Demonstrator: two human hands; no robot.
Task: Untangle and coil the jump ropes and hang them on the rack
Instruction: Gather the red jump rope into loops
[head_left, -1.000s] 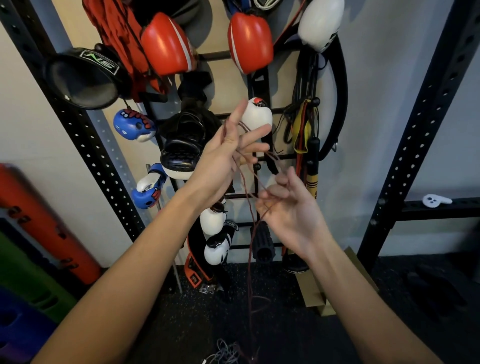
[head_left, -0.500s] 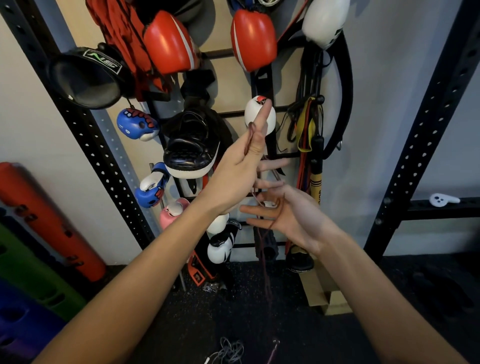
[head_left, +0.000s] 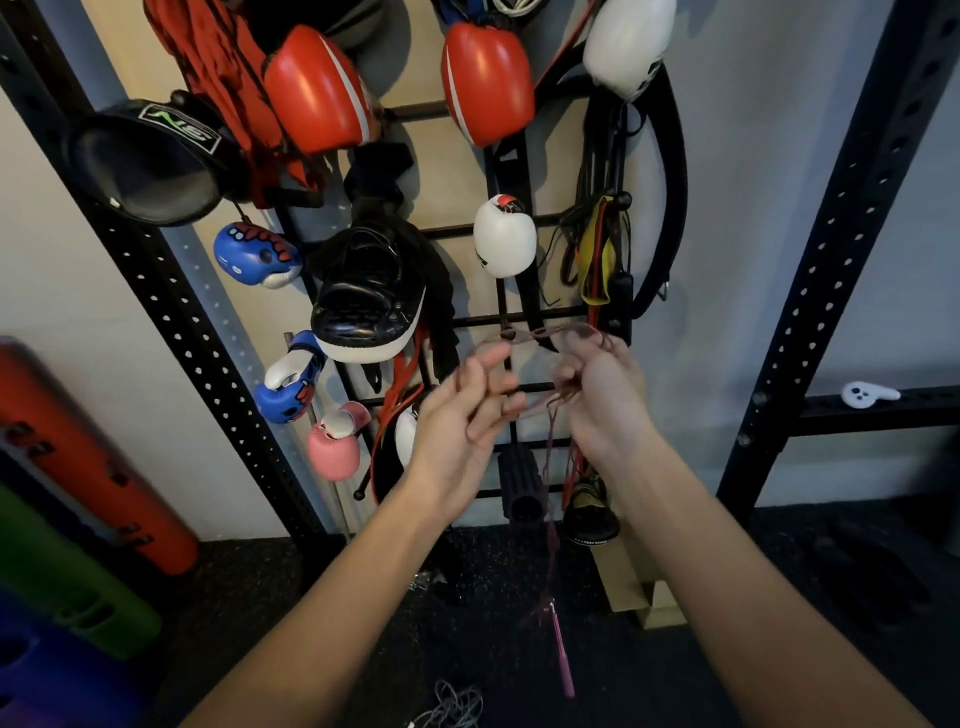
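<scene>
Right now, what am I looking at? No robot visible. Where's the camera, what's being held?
There is no machine here: a person works with bare hands, and the single camera sits on their head, looking forward and down. The left hand and right hand hold a thin reddish jump rope stretched between them; its pink handle dangles near the dark floor. Behind is a black wall rack hung with boxing gloves and pads. A grey rope bundle lies on the floor.

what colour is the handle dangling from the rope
Pink; the handle hangs low over the dark floor, clearest in the head view.
</scene>
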